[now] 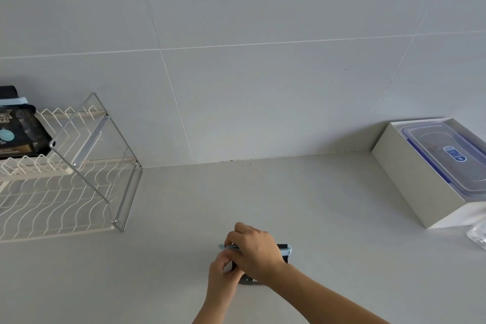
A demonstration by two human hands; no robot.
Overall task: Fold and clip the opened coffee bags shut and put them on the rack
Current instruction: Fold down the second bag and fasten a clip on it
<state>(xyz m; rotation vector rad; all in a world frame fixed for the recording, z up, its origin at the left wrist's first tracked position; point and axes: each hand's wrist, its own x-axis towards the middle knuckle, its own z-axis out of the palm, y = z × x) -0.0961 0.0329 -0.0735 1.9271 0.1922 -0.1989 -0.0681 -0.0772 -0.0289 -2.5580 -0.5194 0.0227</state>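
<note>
You're pressing the pale blue clip (285,249) onto the black coffee bag (282,259) lying on the surface (315,205): right hand (253,251) closed over the clip, left hand (223,268) pinching the bag's edge. Bag's probably soft and light, so take it by the stiff clipped fold. One clipped bag (18,129) is already on the rack (79,192).

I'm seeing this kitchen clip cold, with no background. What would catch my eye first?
Low in the middle, the right hand and left hand work together on a dark coffee bag on the pale counter, pressing a light blue clip across its top. At the far left a white wire rack already holds a clipped bag. At right, a clear lidded container sits in an open box.
</note>
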